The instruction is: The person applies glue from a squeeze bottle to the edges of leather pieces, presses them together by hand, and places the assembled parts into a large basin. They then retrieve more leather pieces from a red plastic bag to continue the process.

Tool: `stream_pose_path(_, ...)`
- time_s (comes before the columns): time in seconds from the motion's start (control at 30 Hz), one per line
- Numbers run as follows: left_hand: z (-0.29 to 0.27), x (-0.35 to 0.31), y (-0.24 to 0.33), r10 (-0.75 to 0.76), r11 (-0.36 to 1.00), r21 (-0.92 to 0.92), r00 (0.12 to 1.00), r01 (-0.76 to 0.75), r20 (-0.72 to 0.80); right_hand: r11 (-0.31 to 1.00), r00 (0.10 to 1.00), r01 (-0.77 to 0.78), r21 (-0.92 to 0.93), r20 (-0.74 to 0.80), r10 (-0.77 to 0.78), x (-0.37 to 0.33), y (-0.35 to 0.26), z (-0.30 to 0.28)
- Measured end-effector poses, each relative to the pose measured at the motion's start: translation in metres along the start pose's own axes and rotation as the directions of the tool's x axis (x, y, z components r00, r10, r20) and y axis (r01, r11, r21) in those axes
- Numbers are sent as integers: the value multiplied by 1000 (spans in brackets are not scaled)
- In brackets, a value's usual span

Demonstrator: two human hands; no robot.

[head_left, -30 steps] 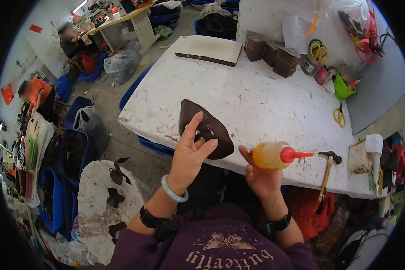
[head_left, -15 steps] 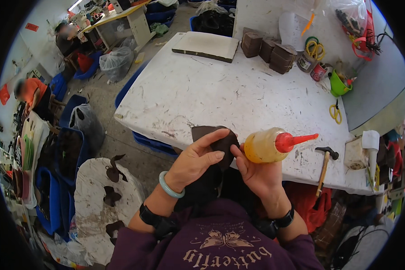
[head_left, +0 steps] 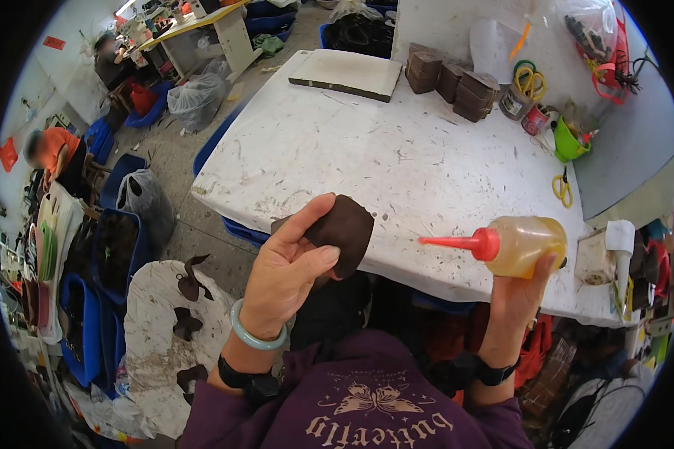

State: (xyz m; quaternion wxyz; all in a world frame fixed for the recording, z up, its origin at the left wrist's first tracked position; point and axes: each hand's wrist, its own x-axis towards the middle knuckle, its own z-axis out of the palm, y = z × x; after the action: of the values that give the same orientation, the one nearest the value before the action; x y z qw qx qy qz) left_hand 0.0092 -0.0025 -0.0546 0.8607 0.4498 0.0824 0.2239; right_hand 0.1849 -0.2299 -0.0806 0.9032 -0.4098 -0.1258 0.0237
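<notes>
The left hand (head_left: 284, 273) is raised at the near edge of the white worktop (head_left: 367, 150), its fingers closed on a dark brown leather piece (head_left: 344, 228): the thumb lies over the top edge and the fingertips press the lower part, so the piece stands up in the air just above the worktop's near edge. The right hand (head_left: 520, 295) holds a glue bottle (head_left: 524, 243) from below, fingers wrapped round its amber body, the bottle lying on its side with its red nozzle (head_left: 453, 241) aimed left toward the leather piece; the tip is near the piece but apart from it. Both wrists carry dark bands, and the left one also a pale green bangle (head_left: 256, 337). At the far side of the worktop lie a flat grey slab (head_left: 348, 73) and, beside it, stacks of brown blocks (head_left: 457, 81). Yellow scissors (head_left: 560, 187) lie toward the right edge, near a green cup (head_left: 569, 142). On the floor at left, a white sheet (head_left: 157, 329) bears dark leather scraps.
</notes>
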Motion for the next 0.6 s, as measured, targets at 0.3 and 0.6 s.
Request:
stream_pose_path(0.3,10,-7,1,38,999,17,993,-40,116,939,961,239,-247,198,-192,-7,-32,30)
stream_pose_path(0.6,16,-9,2,-6,983,-178,983,39,186,963,971,200,-179,166,-171,-9,-31,37)
